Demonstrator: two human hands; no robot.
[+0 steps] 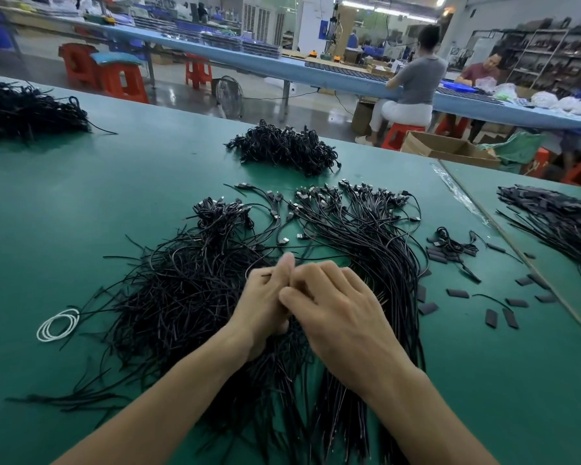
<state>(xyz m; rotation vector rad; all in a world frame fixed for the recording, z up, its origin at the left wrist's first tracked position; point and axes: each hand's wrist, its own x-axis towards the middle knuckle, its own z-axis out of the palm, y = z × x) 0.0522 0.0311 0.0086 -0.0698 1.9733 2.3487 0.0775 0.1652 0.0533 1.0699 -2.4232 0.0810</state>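
In the middle of the green table (81, 203), both hands met above the black cables. The left hand (265, 303) stood on its edge, thumb up and pointing far, its fingers curled narrow around a thin cable (251, 272). That cable arced out to the left of the fingers and dropped toward the heap; the stretch inside the grip was hidden, so its direction there could not be told. The right hand (339, 317) lay palm down, knuckles up, its fingers bent in against the left hand's fingers. Its fingertips were tucked out of sight, and whether they pinched the cable could not be told. Both forearms ran in from the near edge and converged, the right one crossing over the bundle.

The bundle (366, 250) lay just right of the hands with its long axis running near to far, fanning out at the far end, where the plugs (349, 193) pointed away. A tangled heap (182, 297) spread left of the hands, with no single direction. Short black sleeves (457, 293) lay scattered to the right, apart from the bundle. A white coil (58, 324) sat at the left, near the heap's edge. Another pile (282, 149) rested farther back, well apart from the hands.
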